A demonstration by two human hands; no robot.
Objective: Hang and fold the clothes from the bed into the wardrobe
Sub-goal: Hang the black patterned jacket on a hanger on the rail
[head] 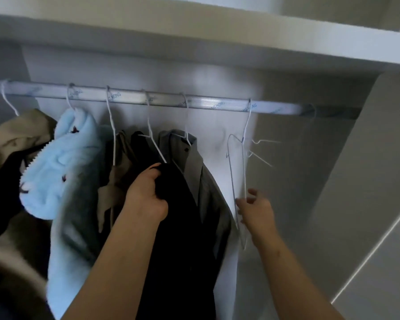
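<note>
The fingers (153, 172) of the left hand (146, 192) are curled tight round a bunch of the black garment (183, 227), which seems to sit on a wire hanger hooked over the rail (194, 103) straight above them. Off to their right, the right hand (256, 211) looks to be pinching the lower wire of an empty white hanger (231, 181), hook on the same rail. If that one is tugged sideways rather than lifted, I'd expect the hook to snag or the thin wire to bend. A hard pull on the black cloth could drag it off its hanger, or jostle the grey shirt (194, 162) pressed against it. Further left, the pale blue fleece (62, 169) crowds in.
</note>
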